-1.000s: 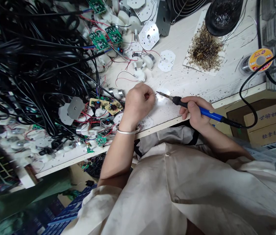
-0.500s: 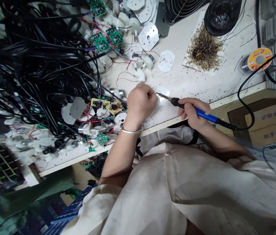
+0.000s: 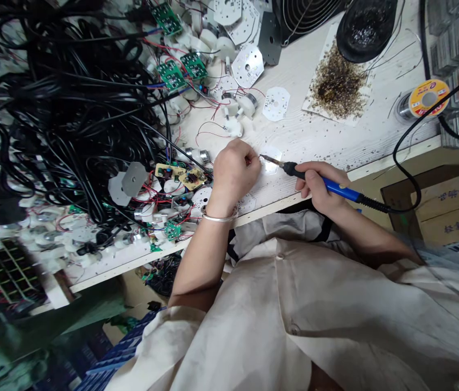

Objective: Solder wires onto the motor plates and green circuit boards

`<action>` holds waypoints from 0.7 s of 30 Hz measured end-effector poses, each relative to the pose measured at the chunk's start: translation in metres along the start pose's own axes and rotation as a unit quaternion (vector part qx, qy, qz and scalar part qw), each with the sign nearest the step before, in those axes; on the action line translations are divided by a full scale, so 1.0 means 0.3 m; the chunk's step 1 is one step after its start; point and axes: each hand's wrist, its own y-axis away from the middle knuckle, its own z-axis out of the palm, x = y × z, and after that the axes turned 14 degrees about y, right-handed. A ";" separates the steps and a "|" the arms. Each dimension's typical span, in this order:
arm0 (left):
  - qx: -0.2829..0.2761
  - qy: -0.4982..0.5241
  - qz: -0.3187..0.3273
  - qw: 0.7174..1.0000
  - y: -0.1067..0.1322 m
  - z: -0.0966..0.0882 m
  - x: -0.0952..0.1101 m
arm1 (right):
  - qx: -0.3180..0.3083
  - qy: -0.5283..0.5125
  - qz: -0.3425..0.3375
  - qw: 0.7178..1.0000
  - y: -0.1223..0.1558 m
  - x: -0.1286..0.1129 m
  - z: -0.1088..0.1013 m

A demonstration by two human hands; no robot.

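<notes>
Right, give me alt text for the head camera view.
The right hand holds a blue-handled soldering iron, its tip at a white LED board on a white workbench, while the left hand, wearing a silver bangle, sits closed beside it. Black cable heaps and green circuit boards lie left; a solder spool sits far right.

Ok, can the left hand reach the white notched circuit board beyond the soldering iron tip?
Probably yes: the left hand is close to the white circuit board, with only speckled white bench between and no wires crossing.
</notes>
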 end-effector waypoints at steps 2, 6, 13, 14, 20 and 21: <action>-0.004 0.000 -0.003 1.000 -0.001 -0.001 -0.001 | 0.024 -0.012 0.002 1.000 0.010 -0.001 -0.003; -0.009 0.001 -0.002 1.000 -0.006 0.001 -0.005 | 0.075 0.035 -0.071 0.994 0.018 -0.022 0.017; -0.050 -0.052 0.018 0.997 0.028 -0.016 0.011 | 0.001 0.266 -0.150 0.952 -0.014 -0.033 0.122; -0.068 -0.055 0.030 0.996 0.042 -0.026 0.012 | -0.006 0.295 -0.158 0.942 -0.013 -0.029 0.127; -0.076 -0.044 0.091 0.992 0.108 -0.058 -0.035 | -0.022 0.349 -0.185 0.918 -0.005 -0.018 0.110; -0.054 -0.041 0.093 0.993 0.111 -0.052 -0.047 | -0.022 0.351 -0.192 0.916 -0.005 -0.018 0.109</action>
